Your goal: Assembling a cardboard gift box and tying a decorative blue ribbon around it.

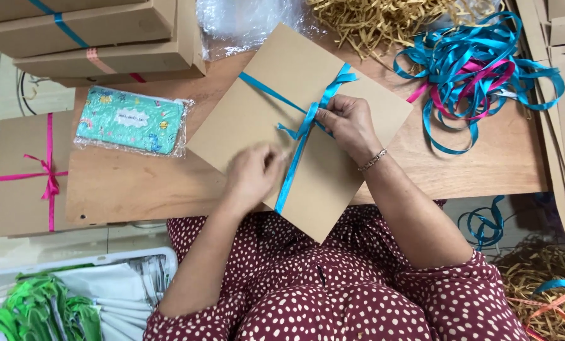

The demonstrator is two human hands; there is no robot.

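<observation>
Blue ribbon [298,136] crosses the kraft box [257,120]; the right hand [348,123] pinches it at the knot, while the left hand [252,172], blurred, has a grip I cannot tell. If the pinch loosens, the crossing could slacken, and the box overhanging the surface [484,158] might tip.

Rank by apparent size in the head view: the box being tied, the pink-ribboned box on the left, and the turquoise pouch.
1. Box being tied, under the left hand and right hand.
2. Pink-ribboned box, partly tucked under the table; true size unsure.
3. Turquoise pouch, clearly smallest.
</observation>
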